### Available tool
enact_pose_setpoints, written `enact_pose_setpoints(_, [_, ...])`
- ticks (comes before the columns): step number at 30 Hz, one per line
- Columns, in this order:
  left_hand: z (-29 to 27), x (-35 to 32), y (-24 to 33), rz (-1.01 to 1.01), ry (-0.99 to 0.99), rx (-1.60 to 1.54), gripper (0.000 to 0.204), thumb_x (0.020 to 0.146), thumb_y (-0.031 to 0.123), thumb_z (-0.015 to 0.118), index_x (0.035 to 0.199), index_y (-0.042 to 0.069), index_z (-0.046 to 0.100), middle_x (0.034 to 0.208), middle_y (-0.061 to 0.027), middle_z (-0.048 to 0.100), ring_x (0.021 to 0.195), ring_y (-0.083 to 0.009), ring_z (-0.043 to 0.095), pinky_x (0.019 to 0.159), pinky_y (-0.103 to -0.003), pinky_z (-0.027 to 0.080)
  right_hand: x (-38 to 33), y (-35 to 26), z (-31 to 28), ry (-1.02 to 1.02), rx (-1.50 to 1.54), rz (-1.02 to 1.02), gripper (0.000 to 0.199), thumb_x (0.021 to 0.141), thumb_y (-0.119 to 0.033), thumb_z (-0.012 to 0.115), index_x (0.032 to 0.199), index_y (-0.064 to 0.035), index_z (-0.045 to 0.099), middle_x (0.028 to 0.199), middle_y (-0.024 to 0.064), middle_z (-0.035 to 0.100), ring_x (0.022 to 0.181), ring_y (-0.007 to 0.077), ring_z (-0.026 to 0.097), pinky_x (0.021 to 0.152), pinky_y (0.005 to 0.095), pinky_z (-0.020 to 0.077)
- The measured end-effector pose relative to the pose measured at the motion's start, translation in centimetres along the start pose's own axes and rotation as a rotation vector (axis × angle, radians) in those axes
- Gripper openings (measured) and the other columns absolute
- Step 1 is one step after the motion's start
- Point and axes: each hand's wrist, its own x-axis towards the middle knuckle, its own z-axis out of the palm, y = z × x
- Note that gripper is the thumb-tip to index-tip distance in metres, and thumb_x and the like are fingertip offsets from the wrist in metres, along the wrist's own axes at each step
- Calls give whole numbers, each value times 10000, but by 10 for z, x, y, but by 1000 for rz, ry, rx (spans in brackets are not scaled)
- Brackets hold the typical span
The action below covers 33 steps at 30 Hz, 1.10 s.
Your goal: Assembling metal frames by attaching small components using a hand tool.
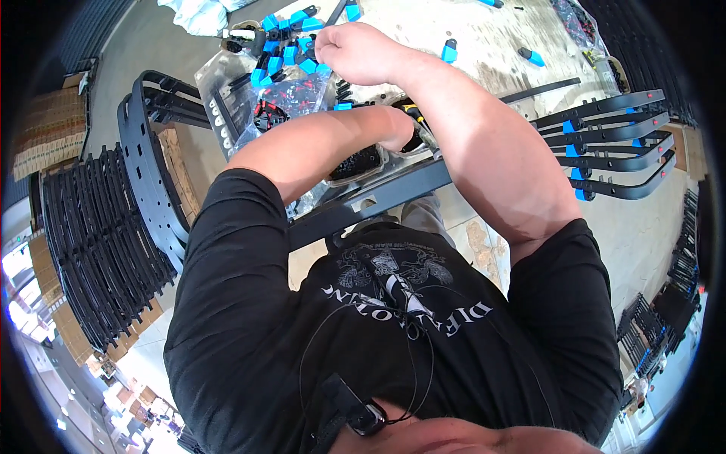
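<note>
My arms cross over a worn, light-coloured table (pixel 484 30). My right hand (pixel 355 54) is at the far left, its fingers curled in at the edge of a pile of blue-and-black plastic pieces (pixel 290 54); what they hold is hidden. Nearer to me, my left hand (pixel 397 129) reaches down beside a clear tub of small black parts (pixel 357 163). Its fingers are out of sight behind the hand. A yellow-and-black tool handle (pixel 414 112) shows just past it. Left of the tub lies a clear plastic bag (pixel 306 94) with small red and black parts.
A long black metal bar (pixel 370 206) runs along the table's near edge. Several curved black bars (pixel 620 163) with blue pieces stick out at the right. A curved black frame (pixel 155 174) and stacked black slats (pixel 106 242) stand at the left. Loose blue pieces (pixel 449 51) dot the tabletop.
</note>
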Motion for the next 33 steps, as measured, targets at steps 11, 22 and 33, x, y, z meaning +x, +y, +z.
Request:
enact_pose_setpoints(11, [-22,-7,21,-152,-314,110,227,740,112,738,950,57,803,1016,-197,745,921,-356,706,796,-464,554,8,-3,4,-2,-16,-11,301,958,-235,505,1074,-48,710,1010,180,728,986,349,689,887,450,535])
enact_pose_setpoints(22, [-69,-5,-7,98,-814,-309,243,796,152,713,1016,86,793,1081,-148,751,978,-323,714,803,-450,569,7,-8,1,6,-21,-24,336,954,-221,468,1085,-43,721,1073,201,724,1055,369,679,942,457,532])
enact_pose_setpoints(33, [-11,-91,22,35,181,82,231,924,221,566,1009,50,697,1091,-150,687,1054,-345,666,916,-464,542,5,-11,-3,-33,16,15,304,960,-242,515,1091,-51,712,1035,175,726,1002,349,683,896,439,532])
